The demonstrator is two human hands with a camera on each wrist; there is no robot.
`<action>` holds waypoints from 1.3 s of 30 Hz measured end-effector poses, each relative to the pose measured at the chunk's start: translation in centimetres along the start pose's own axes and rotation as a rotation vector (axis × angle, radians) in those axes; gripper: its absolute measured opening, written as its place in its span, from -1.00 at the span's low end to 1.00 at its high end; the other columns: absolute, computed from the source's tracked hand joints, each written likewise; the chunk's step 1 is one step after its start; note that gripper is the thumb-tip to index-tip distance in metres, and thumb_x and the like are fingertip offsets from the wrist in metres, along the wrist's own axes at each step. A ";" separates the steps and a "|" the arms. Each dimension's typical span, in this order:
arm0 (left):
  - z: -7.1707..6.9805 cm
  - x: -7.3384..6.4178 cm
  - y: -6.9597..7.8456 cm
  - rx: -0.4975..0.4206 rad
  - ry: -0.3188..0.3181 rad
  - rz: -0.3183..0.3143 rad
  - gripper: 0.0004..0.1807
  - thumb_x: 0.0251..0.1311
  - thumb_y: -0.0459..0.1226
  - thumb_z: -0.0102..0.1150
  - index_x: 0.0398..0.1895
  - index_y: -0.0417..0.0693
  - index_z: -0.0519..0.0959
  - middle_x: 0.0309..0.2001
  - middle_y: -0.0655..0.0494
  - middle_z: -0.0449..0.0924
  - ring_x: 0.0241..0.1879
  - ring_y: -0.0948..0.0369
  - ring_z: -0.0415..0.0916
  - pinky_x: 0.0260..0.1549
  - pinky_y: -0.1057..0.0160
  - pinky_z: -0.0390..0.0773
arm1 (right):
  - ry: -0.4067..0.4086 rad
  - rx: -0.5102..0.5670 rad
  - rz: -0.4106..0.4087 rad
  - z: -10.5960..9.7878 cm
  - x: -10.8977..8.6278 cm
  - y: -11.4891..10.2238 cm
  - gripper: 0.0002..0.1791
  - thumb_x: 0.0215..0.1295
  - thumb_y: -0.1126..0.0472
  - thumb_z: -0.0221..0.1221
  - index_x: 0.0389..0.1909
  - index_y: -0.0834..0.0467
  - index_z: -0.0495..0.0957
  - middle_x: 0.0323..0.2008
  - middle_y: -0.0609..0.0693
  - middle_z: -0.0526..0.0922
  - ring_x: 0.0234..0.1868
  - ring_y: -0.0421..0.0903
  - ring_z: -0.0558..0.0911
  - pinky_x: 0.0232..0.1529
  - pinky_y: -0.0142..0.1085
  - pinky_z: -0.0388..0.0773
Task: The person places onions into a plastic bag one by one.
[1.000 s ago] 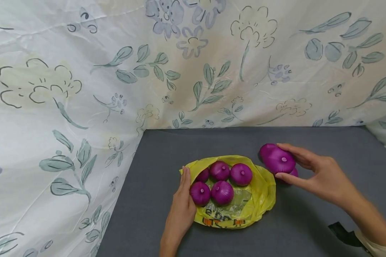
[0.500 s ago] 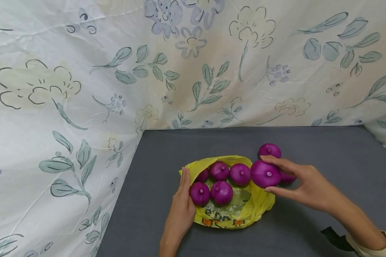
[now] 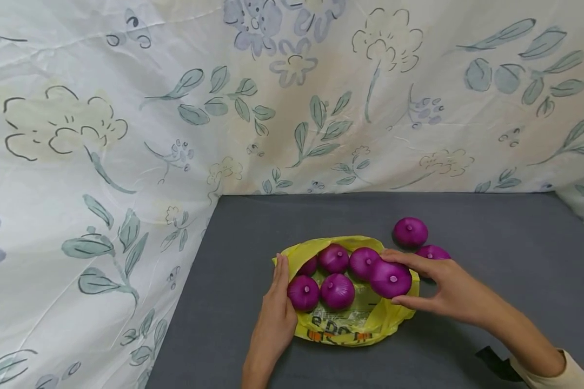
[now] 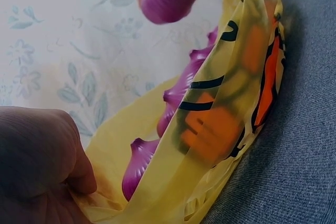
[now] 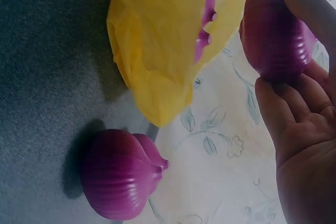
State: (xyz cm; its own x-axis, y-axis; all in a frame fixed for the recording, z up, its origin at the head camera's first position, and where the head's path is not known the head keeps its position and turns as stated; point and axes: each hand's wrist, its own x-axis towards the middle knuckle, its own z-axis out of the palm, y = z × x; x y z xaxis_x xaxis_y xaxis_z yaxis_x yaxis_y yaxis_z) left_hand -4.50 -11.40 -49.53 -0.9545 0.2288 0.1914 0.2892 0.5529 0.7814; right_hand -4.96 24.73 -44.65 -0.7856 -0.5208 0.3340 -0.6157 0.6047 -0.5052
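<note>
Onions (image 3: pixel 338 291), purple and glossy, sit inside a yellow plastic bag (image 3: pixel 388 319) that lies on dark grey cloth (image 3: pixel 253 227), its mouth spread wide toward the head camera. 5 of them show in it: 2 along the near side and 3 behind, the leftmost of those 3 partly covered by its neighbour and the bag's rim. Bare bag bottom shows toward the near right, and dark lettering (image 3: pixel 328 325) with orange patches marks the near wall.

The person's left hand (image 3: pixel 274 317) is at the bag's left edge, fingers nearly straight along the outside, the rim pinched between thumb and fingers. The right hand (image 3: pixel 452 289) has thumb and fingers parted to the width of 1 more onion, the held onion (image 3: pixel 389 280), gripped at its sides. It is above the right part of the bag's mouth; the left wrist view shows it apart from the bag and its contents.

Outside the bag, 2 loose onions (image 3: pixel 410 232) lie close together on the cloth, to its right, the nearer partly hidden by the right hand.
</note>
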 end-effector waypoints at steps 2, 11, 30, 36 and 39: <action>0.0 0.0 -0.1 0.000 -0.004 -0.004 -0.18 0.46 -0.62 -0.21 0.74 -0.11 -0.06 0.72 0.02 -0.12 0.68 0.16 -0.16 0.54 0.04 0.07 | -0.019 -0.005 -0.006 0.4 0.0 0.1 -0.08 0.09 0.00 0.62 0.51 -0.12 0.47 0.37 -0.16 0.61 0.21 -0.24 0.68 -0.03 -0.20 0.74; -0.1 0.0 -0.2 -0.018 -0.004 0.001 -0.20 0.48 -0.61 -0.22 0.74 -0.11 -0.06 0.73 0.02 -0.13 0.68 0.15 -0.17 0.55 0.10 0.02 | -0.084 -0.003 -0.006 1.9 0.2 0.4 -0.05 0.08 0.06 0.63 0.53 -0.09 0.45 0.36 -0.20 0.60 0.15 -0.27 0.70 -0.08 -0.23 0.75; -0.1 0.0 -0.9 -0.002 0.002 0.020 -0.18 0.46 -0.61 -0.21 0.74 -0.11 -0.07 0.73 0.04 -0.14 0.68 0.12 -0.16 0.55 0.21 -0.02 | -0.055 -0.018 -0.165 5.3 0.0 1.4 -0.08 0.14 0.11 0.59 0.53 0.11 0.42 0.45 0.04 0.54 0.29 -0.18 0.64 0.21 -0.63 0.43; 0.0 -0.1 -1.3 0.003 0.030 0.065 -0.19 0.41 -0.66 -0.21 0.72 -0.21 -0.01 0.71 -0.12 -0.08 0.67 0.00 -0.09 0.51 0.39 -0.08 | -0.059 -0.042 -0.143 5.9 -0.1 1.4 -0.09 0.16 0.08 0.58 0.54 0.04 0.42 0.49 0.02 0.49 0.22 -0.21 0.68 0.21 -0.67 0.38; -0.1 -0.1 -1.3 -0.003 0.028 0.056 -0.18 0.41 -0.66 -0.21 0.72 -0.20 -0.01 0.71 -0.08 -0.09 0.68 0.03 -0.11 0.51 0.41 -0.10 | -0.070 -0.057 -0.134 6.0 0.0 1.3 -0.09 0.18 0.06 0.56 0.55 0.03 0.40 0.51 0.02 0.46 0.22 -0.18 0.69 0.21 -0.67 0.39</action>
State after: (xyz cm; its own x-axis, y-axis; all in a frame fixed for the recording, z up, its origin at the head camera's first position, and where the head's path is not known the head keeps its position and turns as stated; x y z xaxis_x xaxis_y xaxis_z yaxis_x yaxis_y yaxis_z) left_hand -4.83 -12.22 -50.54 -0.9386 0.2369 0.2510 0.3418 0.5377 0.7707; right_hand -5.37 21.96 -50.07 -0.6911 -0.6387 0.3384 -0.7189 0.5590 -0.4131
